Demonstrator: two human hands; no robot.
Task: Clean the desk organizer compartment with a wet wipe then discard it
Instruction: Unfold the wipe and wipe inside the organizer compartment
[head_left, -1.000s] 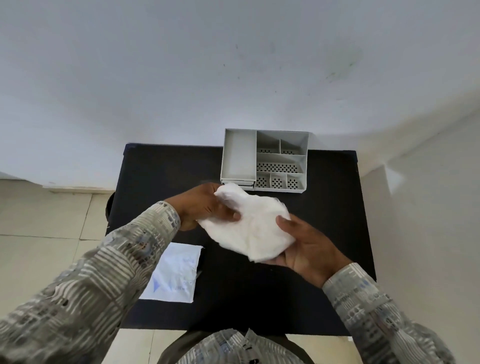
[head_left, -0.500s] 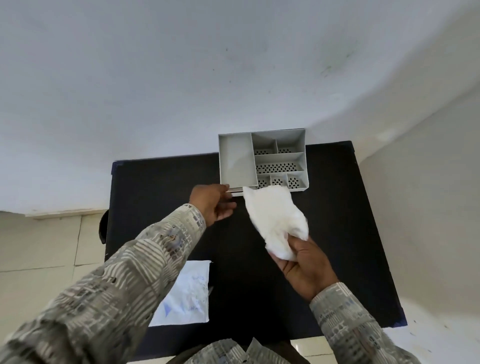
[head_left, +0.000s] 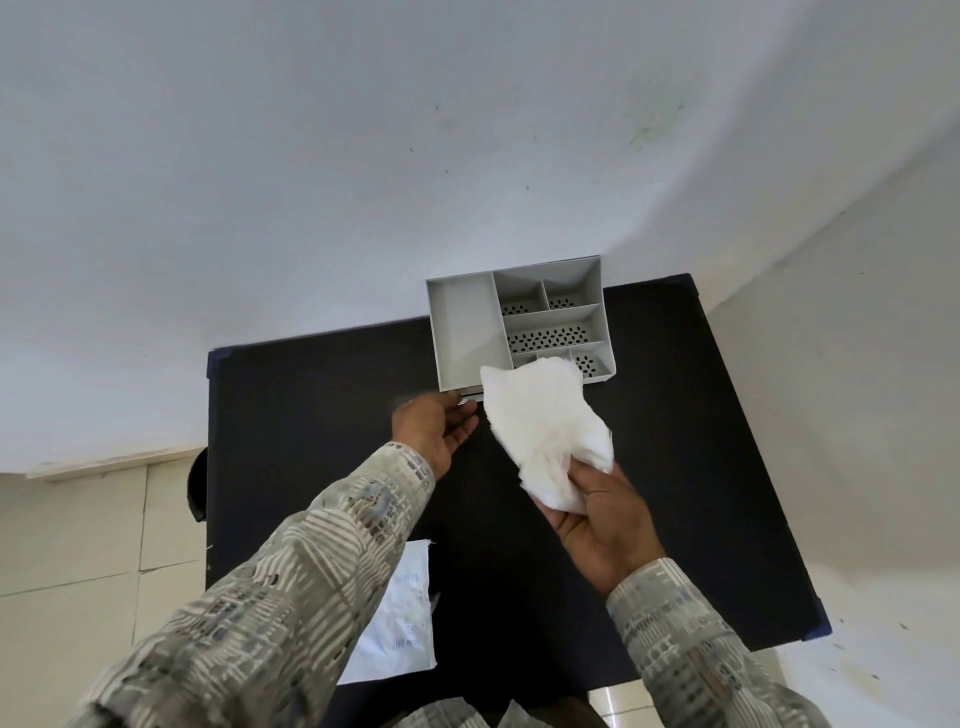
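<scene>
We judge that the step in hand is to bring the wipe into the organizer, and to do it well we should first steady the box, then push the wipe into one compartment and rub along the floor and the corners. The largest thing is the tabletop (head_left: 322, 467), a dark matte rectangle that fills the middle of the frame, flat and without shine. At its far edge, upper centre right, stands the desk organizer (head_left: 465, 332), a grey box of stiff sheet, probably plastic or thin metal, with straight walls: one long plain compartment on its left side and several smaller ones to the right whose floors are punched with rows of small holes. These holes will likely catch the wipe, so we should rub with light pressure there. The wet wipe (head_left: 545, 421) is white, soft and crumpled, with loose folds; it hangs in front of the near right corner of the organizer and hides a part of it. The right hand (head_left: 597, 525), lower right of centre, is closed on the lower end of the wipe. The left hand (head_left: 436, 428), just left of the wipe, has the fingers spread and empty, their tips at the near edge of the organizer. A white packet (head_left: 400, 623) lies flat at the lower left of the tabletop.
</scene>
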